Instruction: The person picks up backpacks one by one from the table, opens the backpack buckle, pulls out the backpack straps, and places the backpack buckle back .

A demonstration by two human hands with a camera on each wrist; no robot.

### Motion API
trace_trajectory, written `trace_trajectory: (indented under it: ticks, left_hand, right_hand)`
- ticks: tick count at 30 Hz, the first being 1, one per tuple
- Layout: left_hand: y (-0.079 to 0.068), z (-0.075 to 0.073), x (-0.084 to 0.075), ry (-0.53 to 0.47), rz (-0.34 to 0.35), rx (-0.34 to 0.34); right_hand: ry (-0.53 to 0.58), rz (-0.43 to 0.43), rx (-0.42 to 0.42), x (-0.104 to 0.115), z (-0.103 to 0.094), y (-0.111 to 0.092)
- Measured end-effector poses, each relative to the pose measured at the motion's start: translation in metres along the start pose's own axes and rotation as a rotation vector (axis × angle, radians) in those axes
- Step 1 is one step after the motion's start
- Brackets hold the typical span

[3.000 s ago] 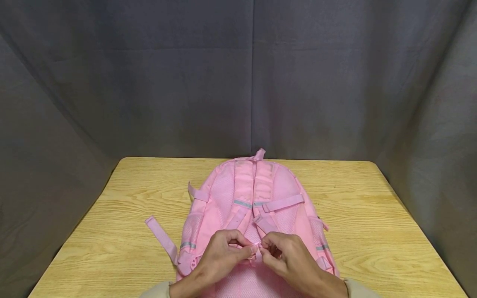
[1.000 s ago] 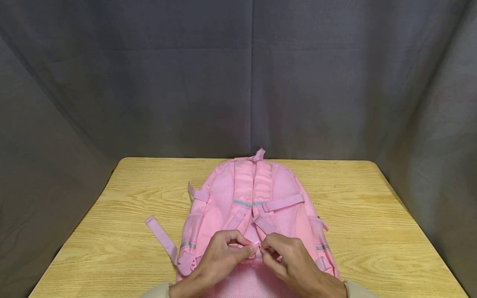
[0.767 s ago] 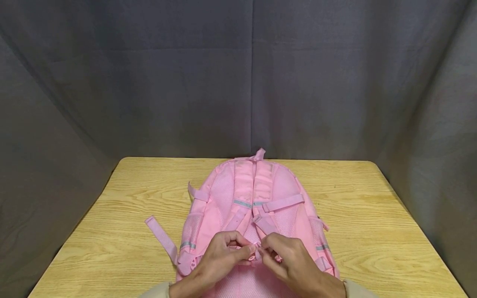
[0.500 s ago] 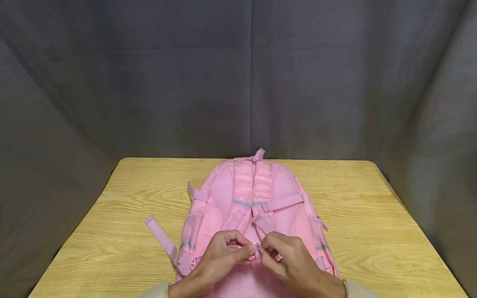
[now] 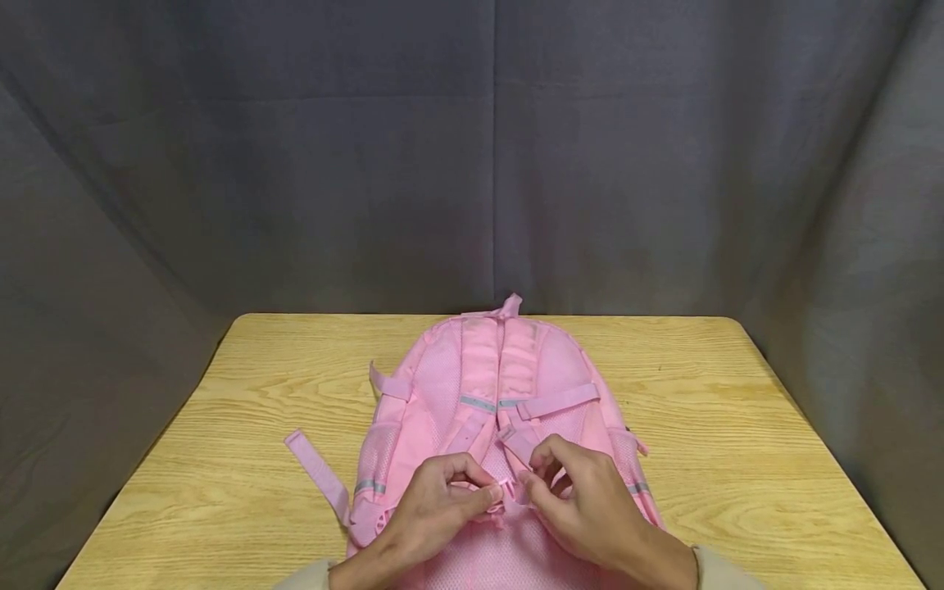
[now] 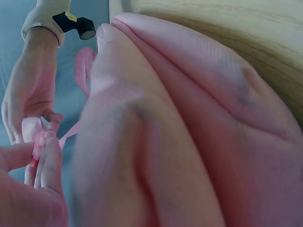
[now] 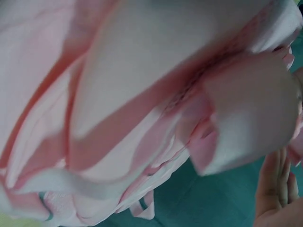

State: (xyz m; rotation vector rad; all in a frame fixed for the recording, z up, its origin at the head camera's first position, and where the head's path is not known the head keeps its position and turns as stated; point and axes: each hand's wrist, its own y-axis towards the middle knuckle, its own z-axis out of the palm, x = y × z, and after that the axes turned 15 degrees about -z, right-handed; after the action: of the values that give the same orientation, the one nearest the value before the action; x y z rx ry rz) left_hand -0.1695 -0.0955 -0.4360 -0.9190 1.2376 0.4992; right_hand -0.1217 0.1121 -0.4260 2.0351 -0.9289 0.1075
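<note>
A pink backpack (image 5: 435,369) lies on the table with its shoulder straps facing up. Over its lower middle, my left hand (image 5: 442,500) pinches a small pink plastic buckle (image 6: 39,145) between thumb and fingers. Just to its right, my right hand (image 5: 590,500) has thumb and index fingertips together at the pink webbing strap (image 6: 32,128) that runs from the buckle. The right wrist view shows that hand's fingers (image 7: 272,179) at the lower right, partly behind the bag's fabric. Part of the webbing is hidden by the fingers.
The wooden table (image 5: 737,459) extends on both sides of the bag. A loose strap end (image 5: 317,471) sticks out to the left, and another strap (image 5: 558,401) crosses the upper right. A dark grey curtain (image 5: 472,164) surrounds the table at the back and sides.
My right hand has shifted slightly right and up, widening the gap between the hands, and more webbing shows beside the buckle. The left hand has stayed nearly still, still pinching the buckle.
</note>
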Motion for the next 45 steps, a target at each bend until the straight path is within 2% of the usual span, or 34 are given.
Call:
trace_trajectory:
  ticks: [5,9,14,22,30,35,45]
  left_hand:
    - [-0.003,-0.001,-0.001,0.093,0.009,-0.011]
    - [-0.004,-0.002,-0.001,0.149,0.019,-0.007]
    - [-0.004,-0.002,0.0,0.156,0.034,0.009]
    - [-0.004,-0.004,-0.001,0.111,0.049,0.041]
    - [-0.004,-0.007,-0.001,0.096,0.056,0.071]
    - [-0.005,-0.007,-0.001,0.067,0.059,0.094]
    - [-0.01,-0.007,-0.005,0.072,0.053,0.098]
  right_hand:
    - [0.047,0.017,0.058,-0.014,-0.004,0.001]
    - [0.138,-0.028,0.131,-0.022,-0.004,0.001]
    - [0.204,-0.114,0.196,-0.026,-0.002,-0.001]
    - [0.316,-0.109,0.26,-0.026,-0.004,-0.003]
    - [0.262,-0.099,0.26,-0.027,-0.004,-0.004]
    - [0.236,-0.059,0.272,-0.027,-0.004,-0.004]
    - [0.235,-0.03,0.27,-0.031,-0.005,-0.005]
